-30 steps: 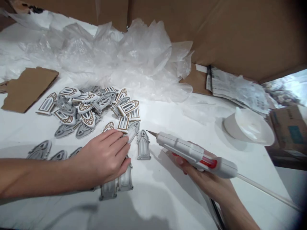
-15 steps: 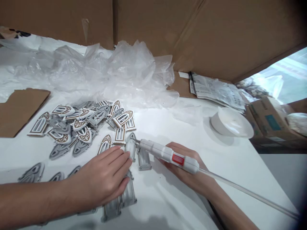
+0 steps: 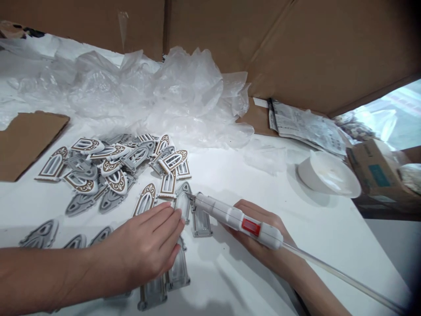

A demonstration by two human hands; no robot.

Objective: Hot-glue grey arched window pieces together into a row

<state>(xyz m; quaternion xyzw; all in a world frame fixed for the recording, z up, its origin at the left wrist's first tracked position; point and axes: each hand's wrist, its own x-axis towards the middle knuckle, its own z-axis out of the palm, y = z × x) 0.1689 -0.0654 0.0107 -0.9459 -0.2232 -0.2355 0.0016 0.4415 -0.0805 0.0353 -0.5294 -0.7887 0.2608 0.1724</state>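
Note:
My right hand (image 3: 259,239) grips a white hot glue gun (image 3: 237,217) with a red patch and a clear glue stick trailing from its back. The nozzle tip touches the top of a grey arched window piece (image 3: 182,204). My left hand (image 3: 144,250) lies flat on the table, fingers stretched out, fingertips pressing on that piece's lower end. A second grey arched piece (image 3: 201,221) lies right beside it, partly under the gun. More grey pieces (image 3: 164,285) show below my left hand.
A heap of gold-trimmed and grey window pieces (image 3: 112,169) lies at the left. Crumpled clear plastic (image 3: 158,96) sits behind it. A cardboard scrap (image 3: 26,142) is at far left, a white bowl (image 3: 329,177) at right, cardboard walls (image 3: 296,48) behind.
My right hand brought the glue gun leftward until its nozzle reached the grey window piece. My left hand stayed on that piece. The view shifted slightly.

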